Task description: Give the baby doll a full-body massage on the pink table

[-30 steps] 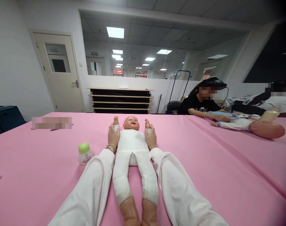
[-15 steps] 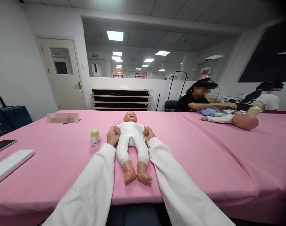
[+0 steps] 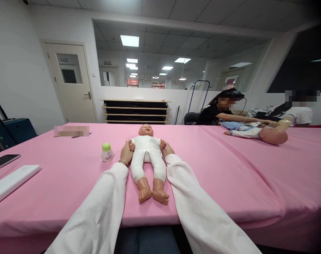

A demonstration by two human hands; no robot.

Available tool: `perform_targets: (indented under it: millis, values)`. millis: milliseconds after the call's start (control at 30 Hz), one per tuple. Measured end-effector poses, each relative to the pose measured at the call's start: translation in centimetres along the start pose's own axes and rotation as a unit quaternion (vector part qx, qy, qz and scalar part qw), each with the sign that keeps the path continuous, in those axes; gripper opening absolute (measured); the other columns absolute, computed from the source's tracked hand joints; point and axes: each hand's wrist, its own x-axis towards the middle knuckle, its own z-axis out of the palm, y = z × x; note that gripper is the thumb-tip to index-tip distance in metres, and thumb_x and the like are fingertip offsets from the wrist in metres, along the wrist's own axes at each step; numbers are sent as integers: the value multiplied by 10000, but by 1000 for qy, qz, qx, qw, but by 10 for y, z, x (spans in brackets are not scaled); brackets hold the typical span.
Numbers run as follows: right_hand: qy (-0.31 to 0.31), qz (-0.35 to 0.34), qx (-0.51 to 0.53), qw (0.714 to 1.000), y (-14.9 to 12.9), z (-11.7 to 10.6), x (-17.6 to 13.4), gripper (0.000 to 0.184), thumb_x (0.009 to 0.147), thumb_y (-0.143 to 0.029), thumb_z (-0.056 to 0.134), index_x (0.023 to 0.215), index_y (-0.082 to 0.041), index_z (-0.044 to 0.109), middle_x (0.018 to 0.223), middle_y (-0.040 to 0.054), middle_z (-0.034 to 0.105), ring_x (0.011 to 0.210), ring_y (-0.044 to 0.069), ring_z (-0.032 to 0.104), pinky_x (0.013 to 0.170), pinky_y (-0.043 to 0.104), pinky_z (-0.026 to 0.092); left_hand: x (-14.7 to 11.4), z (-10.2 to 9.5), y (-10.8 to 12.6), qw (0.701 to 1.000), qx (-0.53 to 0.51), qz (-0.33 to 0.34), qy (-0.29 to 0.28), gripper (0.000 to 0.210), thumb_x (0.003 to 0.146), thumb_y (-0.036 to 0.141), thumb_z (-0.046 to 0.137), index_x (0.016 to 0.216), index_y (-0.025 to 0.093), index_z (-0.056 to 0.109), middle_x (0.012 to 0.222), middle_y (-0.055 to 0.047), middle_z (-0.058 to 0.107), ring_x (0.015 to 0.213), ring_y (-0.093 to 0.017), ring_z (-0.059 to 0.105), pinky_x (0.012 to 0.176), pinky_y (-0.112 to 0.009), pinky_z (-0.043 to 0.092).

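Note:
A baby doll in a white body suit lies on its back on the pink cloth, its head away from me and its bare feet toward me. My left hand, with a beaded bracelet at the wrist, is closed around the doll's arm near its little hand. On the other side my right hand grips the doll's other arm in the same way. Some of my fingers are hidden behind the doll's arms. Left of my left hand stands a small bottle with a green cap.
On the table's pink cloth, a white box and a phone lie at left. At right, a co-worker reaches over another doll. A second person sits beyond. The table's front edge runs close to me.
My hands stay on the doll's arms with only slight motion. The view shifts a little. The co-worker's arm has reached further right, toward a pale bottle.

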Motion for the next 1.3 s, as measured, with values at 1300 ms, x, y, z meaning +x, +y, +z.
perform_targets:
  millis: [1300]
  values:
    - [85, 56, -97, 990, 43, 48, 67, 680, 793, -367, 435, 1388, -153, 182, 1337, 158, 432, 1065, 295, 563, 813, 416, 484, 83, 58, -18, 990, 14, -53, 129, 728, 751, 218, 513, 1386, 121, 172, 1331, -197, 417, 1074, -292, 544, 785, -369, 459]
